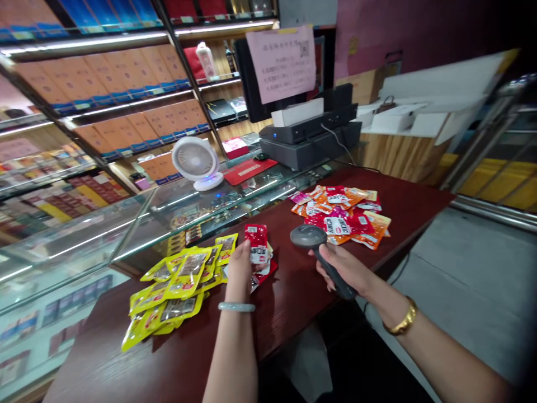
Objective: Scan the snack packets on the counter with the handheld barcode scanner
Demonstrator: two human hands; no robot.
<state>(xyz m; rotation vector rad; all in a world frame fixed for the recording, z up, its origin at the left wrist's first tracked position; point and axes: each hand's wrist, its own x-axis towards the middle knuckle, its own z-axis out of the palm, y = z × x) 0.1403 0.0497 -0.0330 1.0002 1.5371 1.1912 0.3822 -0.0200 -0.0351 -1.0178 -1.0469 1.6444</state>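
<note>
My left hand (240, 263) is closed on a small red-and-white snack packet (257, 238), held just above one or two more red packets (268, 272) on the dark red table. In my right hand (342, 267) is a grey handheld barcode scanner (309, 236), my fingers wrapped round its handle and its head facing left. Left of my left hand lies a heap of yellow snack packets (184, 274) with clear windows. Beyond the scanner sits a pile of red, orange and white packets (342, 215).
A glass display counter (142, 224) borders the table, carrying a white fan (195, 159), a red mat (250, 171) and a black cash register (310, 134). Shelves of orange boxes (113, 73) rise behind. The scanner's cable hangs by the table's right edge.
</note>
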